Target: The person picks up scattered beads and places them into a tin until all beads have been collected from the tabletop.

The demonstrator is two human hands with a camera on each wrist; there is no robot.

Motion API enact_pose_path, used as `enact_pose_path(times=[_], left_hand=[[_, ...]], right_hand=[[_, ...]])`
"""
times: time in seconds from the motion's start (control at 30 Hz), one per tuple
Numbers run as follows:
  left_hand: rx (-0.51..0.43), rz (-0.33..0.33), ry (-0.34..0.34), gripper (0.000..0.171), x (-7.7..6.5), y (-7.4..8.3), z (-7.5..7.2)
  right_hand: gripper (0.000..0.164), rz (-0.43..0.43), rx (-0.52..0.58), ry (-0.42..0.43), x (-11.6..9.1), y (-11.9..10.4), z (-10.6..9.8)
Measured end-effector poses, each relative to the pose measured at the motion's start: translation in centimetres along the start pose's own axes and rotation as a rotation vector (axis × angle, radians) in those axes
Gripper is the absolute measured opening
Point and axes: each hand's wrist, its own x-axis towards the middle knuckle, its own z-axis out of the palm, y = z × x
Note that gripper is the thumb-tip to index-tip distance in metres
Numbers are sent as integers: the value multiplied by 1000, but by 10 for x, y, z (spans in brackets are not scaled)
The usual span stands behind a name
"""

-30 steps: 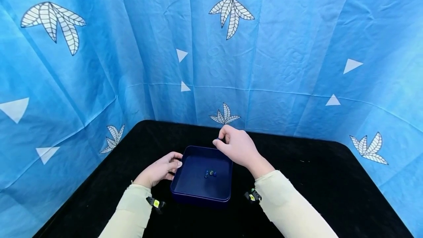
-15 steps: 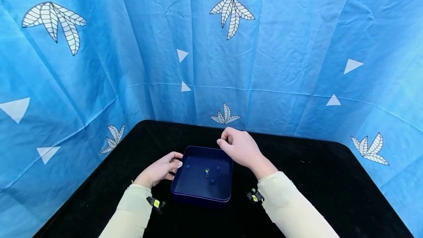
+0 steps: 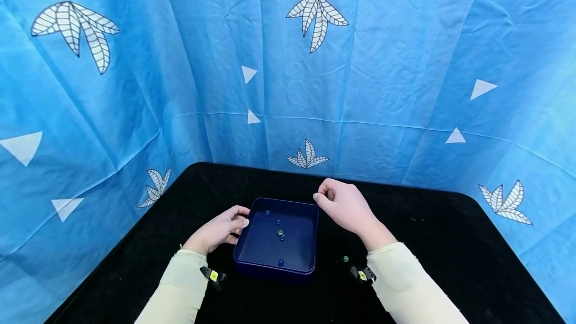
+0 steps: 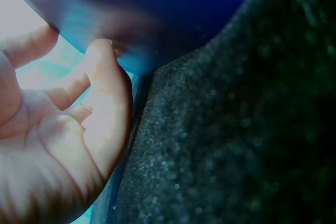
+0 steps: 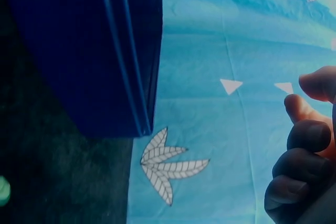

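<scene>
Bracing the navy box (image 3: 257, 247), the left hand (image 3: 218, 229) holds it at its left wall, thumb up at the rim. And over by the far right corner, just outside, hangs the right hand (image 3: 348, 206), fingers curled in, thumb and forefinger only narrowly parted, nothing showing between them; whether the folded fingers hide anything, I can't tell!

The danger, as I judge it? Those round little marbles look ready to roll: one knock or tilt of the box from that left hand could scatter them, and a release too near the rim might bounce one out.

Now the count: one box, sitting mid-tabletop (image 3: 405, 224), and five marbles inside. Four are blue: a far-left blue marble (image 3: 267, 213), a second blue marble (image 3: 278, 222) left of centre, a third blue marble (image 3: 282, 237) right beside the lone yellowish-green marble (image 3: 280, 233), and a fourth blue marble (image 3: 281, 263) by the near wall. Outside, one green marble (image 3: 346, 259) lies right of the box, near the right wrist, where a dragging sleeve (image 3: 414, 284) could catch it!
</scene>
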Motion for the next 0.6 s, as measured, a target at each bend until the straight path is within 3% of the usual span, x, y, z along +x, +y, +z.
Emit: enact_pose_path(times=[0.33, 0.6], left_hand=[[-6, 5, 1, 46, 0, 1, 1], [-1, 3, -3, 46, -3, 1, 0]], right_hand=[[13, 29, -12, -1, -20, 24, -13], [13, 79, -2, -37, -49, 46, -17]])
